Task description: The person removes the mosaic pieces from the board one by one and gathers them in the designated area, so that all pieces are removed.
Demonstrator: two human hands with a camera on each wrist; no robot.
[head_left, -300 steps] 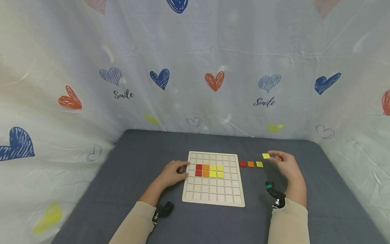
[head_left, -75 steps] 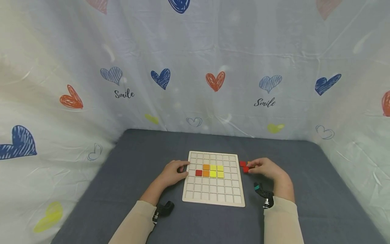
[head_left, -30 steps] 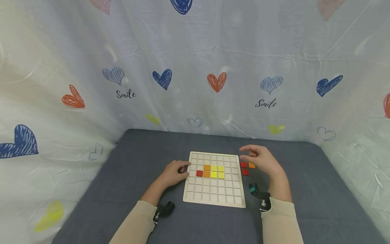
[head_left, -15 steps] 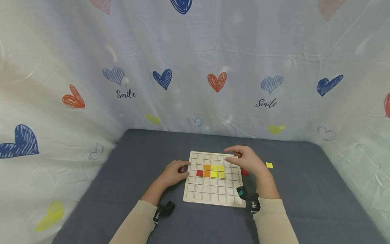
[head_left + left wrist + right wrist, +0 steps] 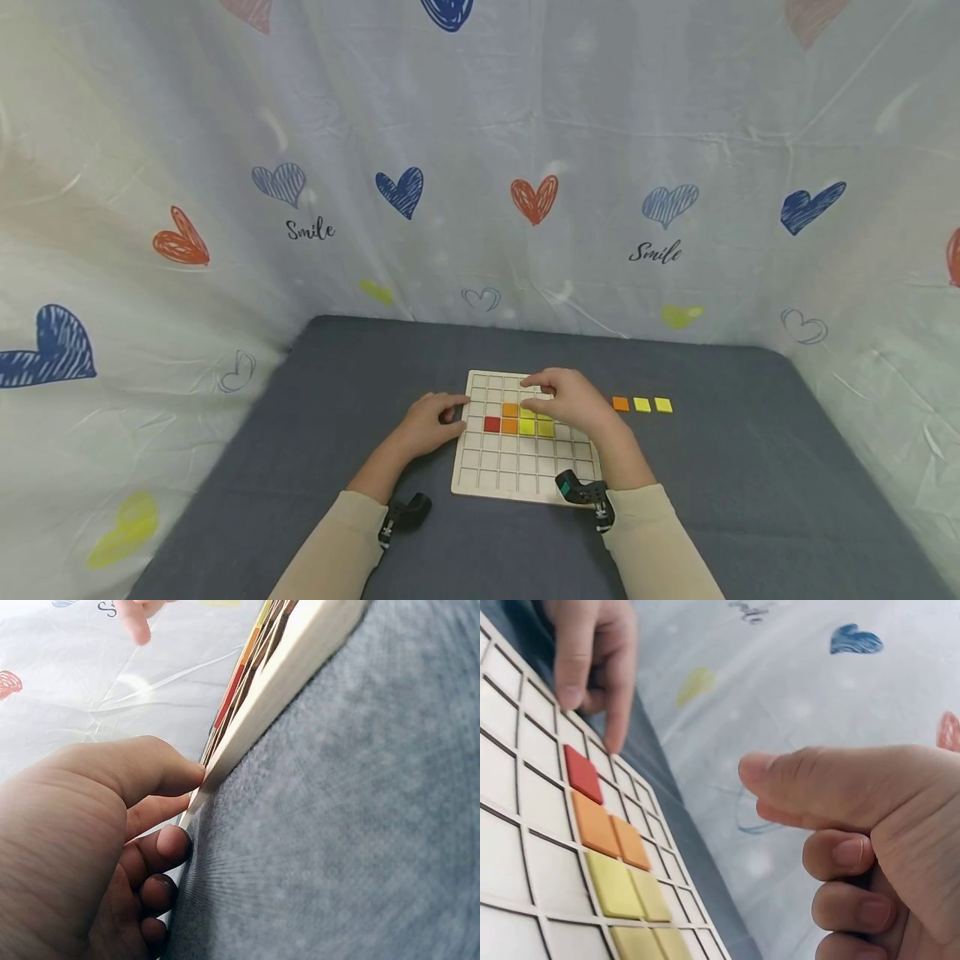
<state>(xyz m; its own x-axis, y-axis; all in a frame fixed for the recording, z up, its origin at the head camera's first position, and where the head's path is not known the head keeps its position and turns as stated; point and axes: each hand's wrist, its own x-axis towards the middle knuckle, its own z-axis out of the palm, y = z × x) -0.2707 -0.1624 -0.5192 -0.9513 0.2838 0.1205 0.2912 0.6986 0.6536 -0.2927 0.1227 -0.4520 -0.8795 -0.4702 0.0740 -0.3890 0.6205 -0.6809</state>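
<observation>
A pale gridded board (image 5: 483, 482) lies on the dark cloth. In its middle cells sit one red tile (image 5: 492, 424), two orange tiles (image 5: 509, 426) and several yellow tiles (image 5: 527, 427). My left hand (image 5: 423, 426) touches the board's left edge with thumb and index fingertip; in the left wrist view the thumb (image 5: 161, 766) meets the rim. Over the board hovers my right hand (image 5: 572, 402), thumb and index finger extended with nothing between them, the other fingers curled in the right wrist view. It partly covers the upper yellow tiles.
Right of the board lie a loose orange tile (image 5: 620, 404) and two loose yellow tiles (image 5: 642, 405) in a row. My right forearm hides the spot where two red tiles lay. A heart-patterned curtain (image 5: 480, 250) surrounds the table (image 5: 360, 358).
The upper red tile has left the board and was set down beside it near another red one. My right hand has since moved left over the board, holding nothing. My left hand stays put.
</observation>
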